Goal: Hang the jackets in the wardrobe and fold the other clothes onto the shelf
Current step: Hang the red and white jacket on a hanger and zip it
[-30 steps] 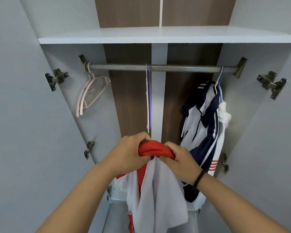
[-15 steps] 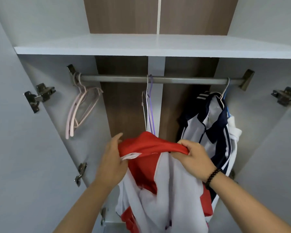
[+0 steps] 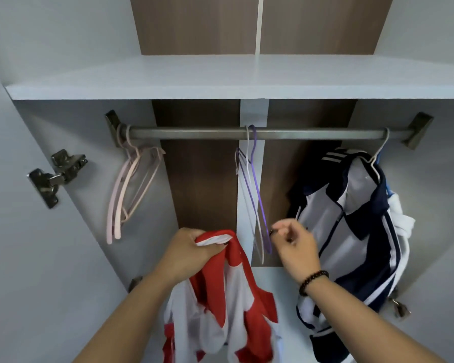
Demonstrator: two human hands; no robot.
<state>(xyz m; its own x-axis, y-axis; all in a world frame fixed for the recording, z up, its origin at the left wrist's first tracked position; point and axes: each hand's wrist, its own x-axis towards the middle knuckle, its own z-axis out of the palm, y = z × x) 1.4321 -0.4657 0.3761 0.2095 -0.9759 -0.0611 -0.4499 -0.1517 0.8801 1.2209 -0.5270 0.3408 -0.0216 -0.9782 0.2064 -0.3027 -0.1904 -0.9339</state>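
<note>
My left hand (image 3: pixel 189 252) grips a red and white jacket (image 3: pixel 236 284) by its bunched collar, and the rest of it hangs down in front of the open wardrobe. My right hand (image 3: pixel 296 244) is off the jacket, fingers curled, right beside the lower end of a purple hanger (image 3: pixel 258 195). Whether it touches the hanger is unclear. That hanger and a white one hang bare at the middle of the metal rail (image 3: pixel 194 133). A navy and white jacket (image 3: pixel 351 218) hangs on a hanger at the rail's right end.
Several pink hangers (image 3: pixel 131 189) hang bare at the rail's left end. A white shelf (image 3: pixel 220 79) runs above the rail. Metal door hinges (image 3: pixel 55 174) stick out on the left wall. Between the pink hangers and the middle hangers the rail is bare.
My right hand has let go of the red jacket and moved up and right to the purple hanger. The left hand now holds the jacket alone. The camera has tilted up.
</note>
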